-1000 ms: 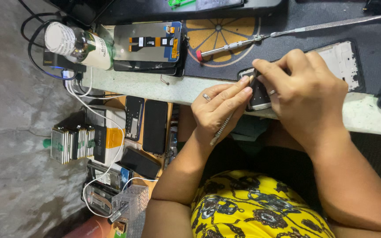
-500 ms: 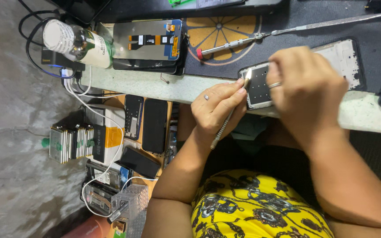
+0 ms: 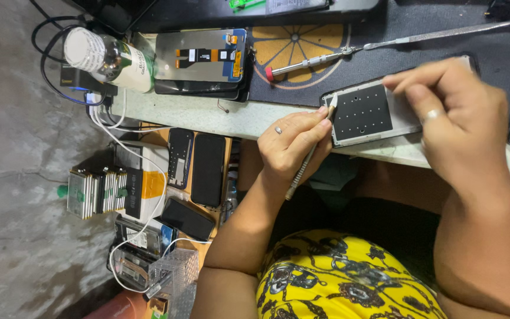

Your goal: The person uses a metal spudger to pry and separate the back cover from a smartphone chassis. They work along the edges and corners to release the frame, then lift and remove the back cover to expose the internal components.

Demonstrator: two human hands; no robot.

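A phone frame (image 3: 364,112) with a black dotted panel lies flat at the table's front edge. My left hand (image 3: 290,145) grips a thin metal tool (image 3: 302,168) with a knurled handle, its tip touching the frame's left corner. My right hand (image 3: 450,124) rests over the frame's right end, with fingertips pressing on its far edge. Both hands wear a ring.
On the dark mat (image 3: 385,47) lie a red-tipped screwdriver (image 3: 308,64), a long metal spudger (image 3: 444,32) and a phone display panel (image 3: 202,59). A plastic bottle (image 3: 104,56) and cables sit at the left. Phones (image 3: 208,168), battery packs (image 3: 92,192) and a clear box (image 3: 172,274) fill the shelf below.
My right hand slid to the right and uncovered the phone frame, which now lies flat on the table edge. The left hand's tool tip stays at the frame's left corner.
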